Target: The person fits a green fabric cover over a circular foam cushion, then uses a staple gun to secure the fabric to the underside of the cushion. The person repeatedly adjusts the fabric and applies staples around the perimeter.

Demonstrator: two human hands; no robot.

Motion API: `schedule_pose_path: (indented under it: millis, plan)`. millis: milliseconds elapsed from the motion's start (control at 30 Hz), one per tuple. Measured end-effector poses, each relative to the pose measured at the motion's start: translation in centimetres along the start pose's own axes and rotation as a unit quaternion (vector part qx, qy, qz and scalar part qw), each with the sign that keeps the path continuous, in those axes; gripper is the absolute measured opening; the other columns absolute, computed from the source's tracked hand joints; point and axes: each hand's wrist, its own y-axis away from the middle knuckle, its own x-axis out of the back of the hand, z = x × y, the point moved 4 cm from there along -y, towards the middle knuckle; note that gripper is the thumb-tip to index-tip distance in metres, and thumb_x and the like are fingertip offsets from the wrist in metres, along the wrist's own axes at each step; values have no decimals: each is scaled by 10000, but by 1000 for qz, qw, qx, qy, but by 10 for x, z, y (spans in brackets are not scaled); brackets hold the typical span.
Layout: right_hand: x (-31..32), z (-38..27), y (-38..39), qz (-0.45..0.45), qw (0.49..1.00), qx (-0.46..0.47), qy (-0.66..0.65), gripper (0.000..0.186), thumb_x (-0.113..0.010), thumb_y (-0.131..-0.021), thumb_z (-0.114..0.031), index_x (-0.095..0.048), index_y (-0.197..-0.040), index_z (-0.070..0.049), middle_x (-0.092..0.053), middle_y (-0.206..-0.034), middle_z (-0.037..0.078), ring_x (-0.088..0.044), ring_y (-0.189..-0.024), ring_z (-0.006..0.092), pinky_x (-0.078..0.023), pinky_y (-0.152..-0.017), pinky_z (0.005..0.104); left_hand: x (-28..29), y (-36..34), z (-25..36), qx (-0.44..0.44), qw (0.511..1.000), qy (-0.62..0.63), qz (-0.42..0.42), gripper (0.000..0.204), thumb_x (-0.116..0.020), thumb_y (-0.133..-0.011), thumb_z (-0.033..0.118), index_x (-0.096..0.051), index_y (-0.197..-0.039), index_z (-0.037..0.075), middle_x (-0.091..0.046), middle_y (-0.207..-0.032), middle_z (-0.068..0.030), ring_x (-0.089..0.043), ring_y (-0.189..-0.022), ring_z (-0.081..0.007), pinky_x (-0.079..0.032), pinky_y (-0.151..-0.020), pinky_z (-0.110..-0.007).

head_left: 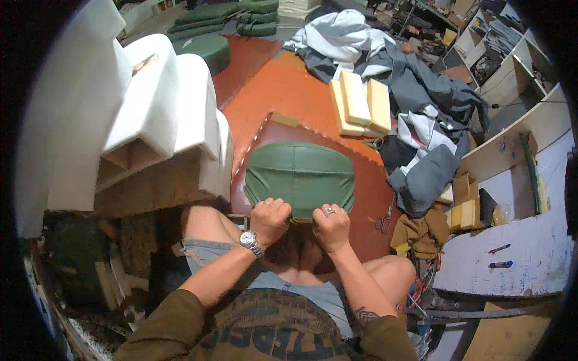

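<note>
Both hands are on it here: the left grip (271,221) and the right grip (331,227) are curled into tight fists, no gap between fingers and palms, each holding the near edge of a green, leather-like seamed cover (295,171). And where is that cover? Square in front of the seated person's lap, over a smooth red-brown sheet (368,174); what lies inside or under it cannot be told.

Now for technique! The step looks like drawing the edge taut, so an even pull from both sides should serve best, with the long cross seam kept straight and the short middle seam centred between the fists. Watch those creases at the left and right flanks; spreading the fists a little wider would probably smooth them. A jerky tug could strain the stitching.

To the count: one green cover, two fists on it. Beyond, three pale yellow foam blocks (355,99) huddle on the orange sheet (271,84). One pair of metal scissors (383,225) sits by the sheet's right side. Two slim pens (500,265) lie on a white panel (460,274). At left, at least three white padded forms (195,102) stand in a row, their full number uncertain.
</note>
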Motion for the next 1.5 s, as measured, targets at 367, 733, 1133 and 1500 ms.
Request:
schedule_pose_path:
  millis: [367,733,1133,1500]
  plan:
    - [19,97,37,41,962,-191,-192,180,-626,-603,-1,-479,-705,-20,-495,-744,155,-507,-710,399,-404,-631,472,12,-10,-44,105,978,183,-13,142,-710,-966,162,-748,-1049,53,-718,-1002,-163,-690,-1001,-347,-554,-868,-444]
    - [0,207,132,59,850,-524,-11,210,-645,-692,43,-478,-807,-12,-526,-845,212,-533,-803,482,-421,-731,551,-88,-83,-27,169,951,253,-60,325,-726,-970,177,-746,-1246,7,-751,-1168,-222,-716,-1081,-395,-550,-987,-466]
    - [-3,227,136,133,763,-623,-113,672,-702,-733,56,-615,-1383,-93,-722,-1287,276,-670,-1235,465,-528,-1032,475,-120,-121,-17,130,971,198,-30,132,-700,-971,102,-650,-984,-20,-669,-931,-221,-655,-873,-409,-522,-789,-489]
    - [-67,147,83,-88,745,-591,-298,808,-676,-807,-76,-443,-1580,-29,-619,-1433,300,-620,-1307,464,-494,-1117,497,-53,-182,12,-80,996,35,22,111,-726,-906,120,-632,-888,64,-638,-822,-141,-612,-816,-378,-462,-741,-489]
